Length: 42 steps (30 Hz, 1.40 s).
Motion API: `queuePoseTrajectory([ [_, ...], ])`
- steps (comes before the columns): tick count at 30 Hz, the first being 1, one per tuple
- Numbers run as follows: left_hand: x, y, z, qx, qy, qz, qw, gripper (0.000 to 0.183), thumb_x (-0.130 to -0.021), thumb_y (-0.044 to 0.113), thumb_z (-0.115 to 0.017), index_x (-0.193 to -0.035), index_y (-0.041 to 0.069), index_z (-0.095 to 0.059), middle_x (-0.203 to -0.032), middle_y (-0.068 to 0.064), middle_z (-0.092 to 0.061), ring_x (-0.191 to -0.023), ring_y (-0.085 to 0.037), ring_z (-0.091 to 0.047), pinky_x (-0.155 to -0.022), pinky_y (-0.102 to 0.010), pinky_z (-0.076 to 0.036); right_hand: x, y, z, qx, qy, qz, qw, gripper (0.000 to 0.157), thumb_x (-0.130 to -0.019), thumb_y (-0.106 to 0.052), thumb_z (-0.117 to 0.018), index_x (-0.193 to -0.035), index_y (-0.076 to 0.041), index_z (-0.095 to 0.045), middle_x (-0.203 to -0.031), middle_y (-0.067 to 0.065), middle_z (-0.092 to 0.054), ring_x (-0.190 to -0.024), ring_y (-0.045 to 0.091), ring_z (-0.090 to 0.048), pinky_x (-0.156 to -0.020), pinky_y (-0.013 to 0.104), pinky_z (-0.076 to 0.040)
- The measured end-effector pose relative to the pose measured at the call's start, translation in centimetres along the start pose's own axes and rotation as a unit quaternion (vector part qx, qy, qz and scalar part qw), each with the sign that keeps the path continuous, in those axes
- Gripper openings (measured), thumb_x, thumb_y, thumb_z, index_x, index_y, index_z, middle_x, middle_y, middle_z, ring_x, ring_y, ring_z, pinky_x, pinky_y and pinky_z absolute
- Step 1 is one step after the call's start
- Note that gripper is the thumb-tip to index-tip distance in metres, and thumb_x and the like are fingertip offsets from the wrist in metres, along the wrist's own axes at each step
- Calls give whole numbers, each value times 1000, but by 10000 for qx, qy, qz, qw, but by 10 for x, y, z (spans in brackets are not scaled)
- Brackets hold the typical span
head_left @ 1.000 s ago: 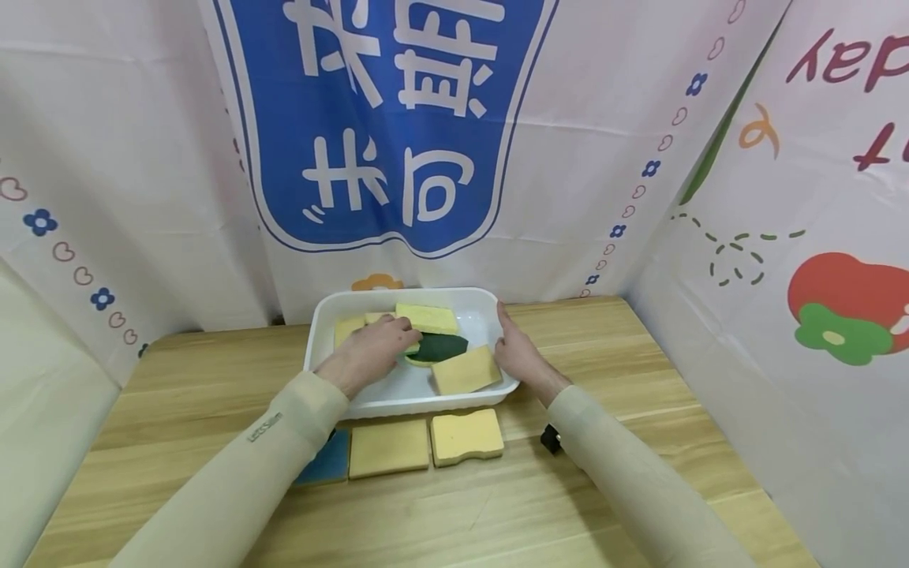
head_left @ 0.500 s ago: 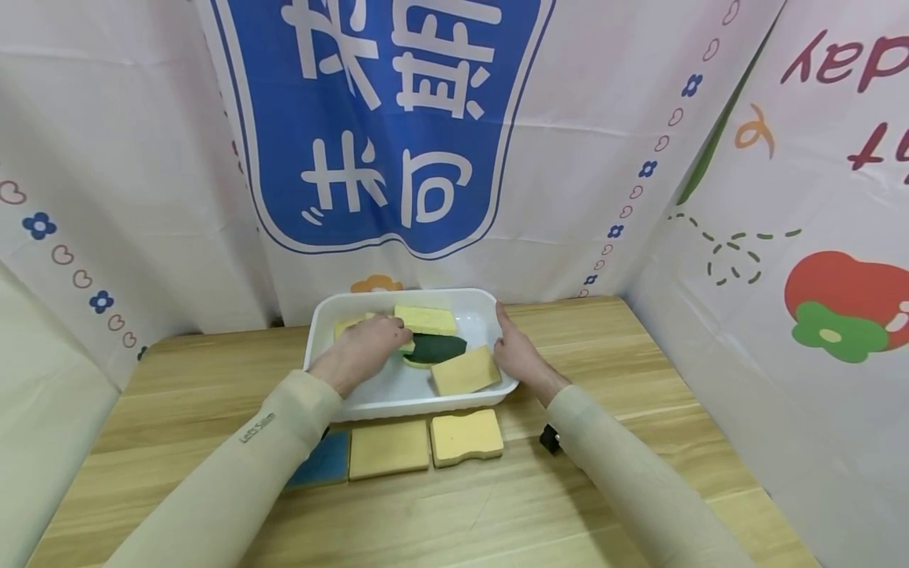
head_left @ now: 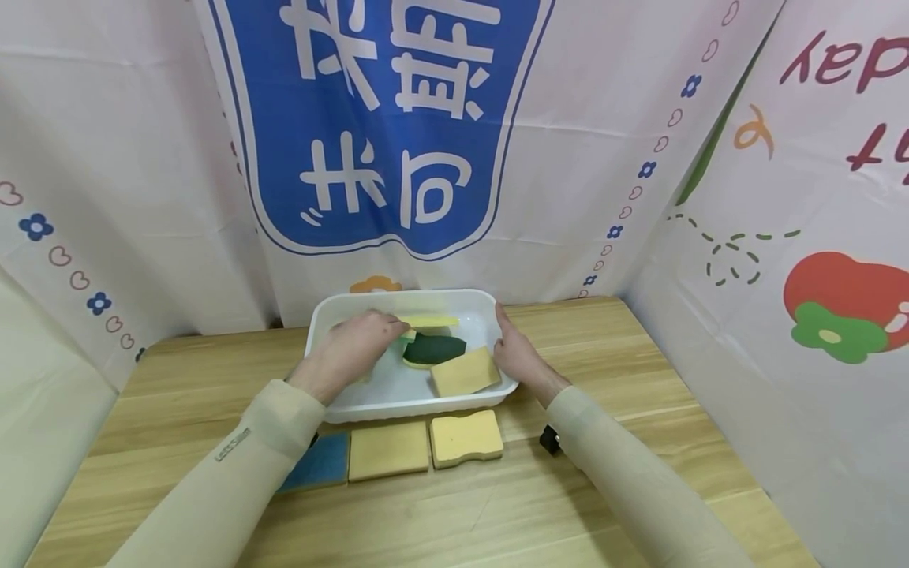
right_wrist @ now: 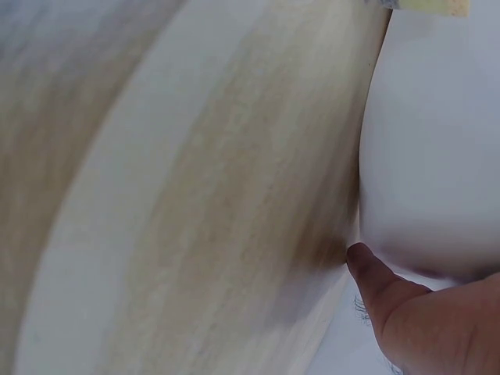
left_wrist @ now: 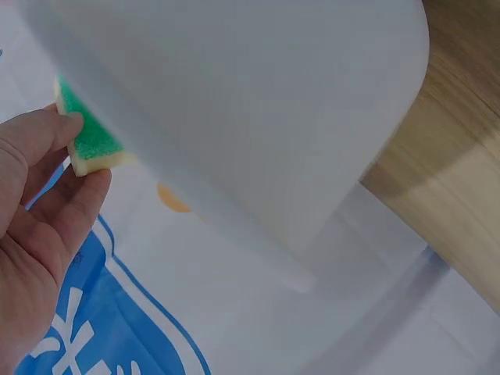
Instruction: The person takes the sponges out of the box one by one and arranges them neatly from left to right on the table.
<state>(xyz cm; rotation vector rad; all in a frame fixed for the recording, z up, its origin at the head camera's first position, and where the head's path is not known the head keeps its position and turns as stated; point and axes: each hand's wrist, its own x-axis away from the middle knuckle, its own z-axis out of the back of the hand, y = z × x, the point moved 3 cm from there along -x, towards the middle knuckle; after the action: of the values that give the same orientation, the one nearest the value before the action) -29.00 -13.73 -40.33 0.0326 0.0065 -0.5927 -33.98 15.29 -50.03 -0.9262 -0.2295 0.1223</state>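
Note:
In the head view, my left hand (head_left: 351, 347) is over the left part of a white plastic tub (head_left: 398, 409). Between its thumb and fingers it pinches a sponge (left_wrist: 95, 141) with a green scouring face and a pale yellow body, plain in the left wrist view. A dark green scouring sponge (head_left: 435, 349) lies just right of that hand. Behind it, a yellow sponge (head_left: 429, 321) shows as a thin strip. A tan sponge (head_left: 466, 372) leans in the front right corner. My right hand (head_left: 521, 355) grips the tub's right side; one finger (right_wrist: 369, 266) touches its wall in the right wrist view.
Before the tub, a blue-faced sponge (head_left: 319, 460), a tan sponge (head_left: 389, 450) and a wavy-sided yellow sponge (head_left: 466, 437) lie in a row on the wooden table (head_left: 511, 513). A printed white cloth (head_left: 568, 197) hangs right behind the tub.
My left hand has shifted a little left with the green-faced sponge. The yellow sponge at the back has gone from a broad face to a thin strip. The right hand stays put.

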Motion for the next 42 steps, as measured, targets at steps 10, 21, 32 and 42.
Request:
queuePoseTrajectory([
  [10, 16, 7, 13, 514, 282, 125, 9982, 53, -110, -12, -69, -158, 8, -72, -156, -15, -79, -142, -38, -77, -117, -54, -68, 0, 0, 0, 14, 30, 18, 10000, 82, -120, -2, -36, -190, -20, 3, -197, 19, -14, -174, 42, -44, -140, 61, -47],
  [21, 36, 15, 23, 493, 651, 89, 9966, 59, -103, -14, -79, -158, 8, -73, -153, -14, -80, -141, -38, -79, -119, -54, -67, 0, 2, 0, -81, -23, -2, 10000, 82, -121, -4, -35, -190, -23, 5, -198, 18, -11, -169, 41, -48, -139, 61, -48],
  [32, 48, 23, 31, 599, 878, 11, 9943, 58, -104, -11, -79, -158, 11, -74, -153, -13, -81, -140, -36, -80, -118, -54, -67, 0, 2, 0, -169, -76, 25, 9998, 82, -121, -3, -34, -190, -22, 5, -198, 19, -10, -173, 42, -43, -139, 62, -48],
  [42, 52, 28, 26, 856, 1164, -431, 9886, 50, -108, -9, -76, -155, 8, -75, -150, -15, -82, -137, -36, -81, -115, -53, -69, -1, 2, 1, -126, -67, 51, 9999, 82, -120, -2, -34, -190, -21, 5, -199, 16, -7, -183, 40, -22, -148, 60, -31],
])
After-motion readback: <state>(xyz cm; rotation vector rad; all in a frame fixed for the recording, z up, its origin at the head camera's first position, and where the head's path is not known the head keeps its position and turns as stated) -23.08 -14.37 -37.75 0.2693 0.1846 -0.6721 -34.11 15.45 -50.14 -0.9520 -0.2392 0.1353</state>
